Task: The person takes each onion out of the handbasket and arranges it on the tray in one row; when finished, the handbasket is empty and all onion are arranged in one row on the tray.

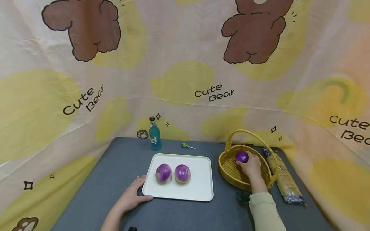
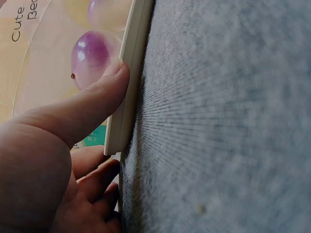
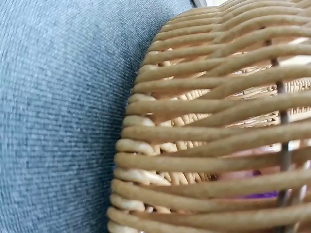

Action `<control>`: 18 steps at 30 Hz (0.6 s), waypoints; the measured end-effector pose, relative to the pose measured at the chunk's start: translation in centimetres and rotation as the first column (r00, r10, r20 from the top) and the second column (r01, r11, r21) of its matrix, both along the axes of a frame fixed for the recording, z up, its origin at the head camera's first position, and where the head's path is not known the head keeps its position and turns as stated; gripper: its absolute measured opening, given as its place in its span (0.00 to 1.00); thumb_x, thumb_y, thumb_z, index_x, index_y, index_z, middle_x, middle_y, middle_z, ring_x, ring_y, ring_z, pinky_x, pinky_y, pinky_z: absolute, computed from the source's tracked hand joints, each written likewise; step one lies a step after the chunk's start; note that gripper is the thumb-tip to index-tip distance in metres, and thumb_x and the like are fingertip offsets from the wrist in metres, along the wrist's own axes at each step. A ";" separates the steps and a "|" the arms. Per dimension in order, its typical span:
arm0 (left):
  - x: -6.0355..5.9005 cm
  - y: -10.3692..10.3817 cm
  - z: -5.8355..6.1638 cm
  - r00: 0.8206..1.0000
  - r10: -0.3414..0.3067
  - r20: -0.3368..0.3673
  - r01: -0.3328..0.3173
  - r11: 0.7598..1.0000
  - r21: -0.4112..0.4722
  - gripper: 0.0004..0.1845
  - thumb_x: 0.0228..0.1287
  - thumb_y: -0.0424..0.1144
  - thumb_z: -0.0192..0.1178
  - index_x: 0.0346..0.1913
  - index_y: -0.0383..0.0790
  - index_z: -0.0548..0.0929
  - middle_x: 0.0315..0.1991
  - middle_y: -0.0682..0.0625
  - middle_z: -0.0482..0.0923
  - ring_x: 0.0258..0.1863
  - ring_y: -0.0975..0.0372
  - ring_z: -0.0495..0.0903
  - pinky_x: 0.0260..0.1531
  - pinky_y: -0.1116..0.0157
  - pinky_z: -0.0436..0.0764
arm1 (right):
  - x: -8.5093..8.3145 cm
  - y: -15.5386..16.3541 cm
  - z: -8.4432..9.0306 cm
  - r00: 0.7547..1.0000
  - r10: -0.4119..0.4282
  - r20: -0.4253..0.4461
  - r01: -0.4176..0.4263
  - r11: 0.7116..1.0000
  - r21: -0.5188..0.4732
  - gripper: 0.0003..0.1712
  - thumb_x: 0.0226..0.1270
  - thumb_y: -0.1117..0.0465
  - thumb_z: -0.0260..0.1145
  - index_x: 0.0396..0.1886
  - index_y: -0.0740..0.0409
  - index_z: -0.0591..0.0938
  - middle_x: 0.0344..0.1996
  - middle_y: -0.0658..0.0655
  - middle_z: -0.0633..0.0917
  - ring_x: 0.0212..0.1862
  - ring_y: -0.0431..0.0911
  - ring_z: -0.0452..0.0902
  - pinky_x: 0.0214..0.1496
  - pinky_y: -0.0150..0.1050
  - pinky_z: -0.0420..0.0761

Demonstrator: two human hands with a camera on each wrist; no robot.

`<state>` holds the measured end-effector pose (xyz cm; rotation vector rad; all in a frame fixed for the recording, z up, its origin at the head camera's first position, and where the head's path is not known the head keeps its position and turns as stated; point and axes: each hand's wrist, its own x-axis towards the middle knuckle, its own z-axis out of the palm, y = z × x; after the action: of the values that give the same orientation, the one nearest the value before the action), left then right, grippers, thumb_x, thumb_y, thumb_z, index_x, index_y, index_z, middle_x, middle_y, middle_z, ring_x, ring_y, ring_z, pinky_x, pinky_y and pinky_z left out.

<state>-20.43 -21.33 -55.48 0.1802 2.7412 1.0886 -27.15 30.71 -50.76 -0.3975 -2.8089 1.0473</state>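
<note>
A white tray [image 1: 199,186] lies mid-table with two purple onions [image 1: 163,172] [image 1: 182,173] side by side on it. My left hand [image 1: 138,192] rests at the tray's near left corner, fingers flat on the table. In the left wrist view the thumb [image 2: 97,102] presses against the tray's edge [image 2: 127,97], and one onion [image 2: 90,56] shows behind it. My right hand [image 1: 249,163] reaches into a yellow wicker basket [image 1: 228,175] and grips a third purple onion [image 1: 241,157]. The right wrist view shows the basket's woven wall [image 3: 204,121] close up, with a purple patch [image 3: 262,194] behind the weave.
A teal bottle [image 1: 154,134] stands at the table's back edge, with a lollipop [image 1: 186,146] lying to its right. A long packet of pasta [image 1: 284,179] lies right of the basket. The grey table [image 1: 95,189] is enclosed by a bear-print cloth backdrop.
</note>
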 end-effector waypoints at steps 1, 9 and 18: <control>0.0 0.0 0.0 1.000 -0.005 -0.004 0.005 1.000 0.001 0.57 0.50 0.61 0.75 0.78 0.39 0.61 0.78 0.38 0.59 0.79 0.39 0.48 0.70 0.32 0.53 | 0.0 0.1 -0.1 1.000 0.002 0.004 -0.002 1.000 -0.009 0.43 0.67 0.57 0.71 0.75 0.67 0.61 0.69 0.81 0.59 0.68 0.77 0.55 0.68 0.71 0.62; 0.2 0.2 0.3 1.000 -0.019 -0.012 0.019 1.000 -0.013 0.56 0.51 0.60 0.75 0.78 0.39 0.61 0.78 0.38 0.59 0.79 0.39 0.48 0.69 0.31 0.53 | 0.4 0.1 0.2 1.000 0.031 -0.003 -0.032 0.999 -0.030 0.44 0.67 0.56 0.72 0.74 0.68 0.62 0.68 0.78 0.66 0.69 0.73 0.62 0.69 0.69 0.64; 0.1 0.2 0.3 1.000 0.005 0.016 -0.005 1.000 -0.005 0.57 0.50 0.61 0.75 0.79 0.39 0.60 0.78 0.38 0.58 0.79 0.39 0.48 0.70 0.31 0.52 | 1.4 -0.9 1.9 0.994 0.072 -0.084 -0.075 0.996 -0.036 0.44 0.68 0.52 0.71 0.75 0.65 0.63 0.70 0.75 0.67 0.70 0.71 0.63 0.69 0.67 0.66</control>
<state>-20.36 -21.10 -55.22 0.1627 2.7314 1.0793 -25.72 29.86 -48.86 -0.2497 -2.7530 1.1081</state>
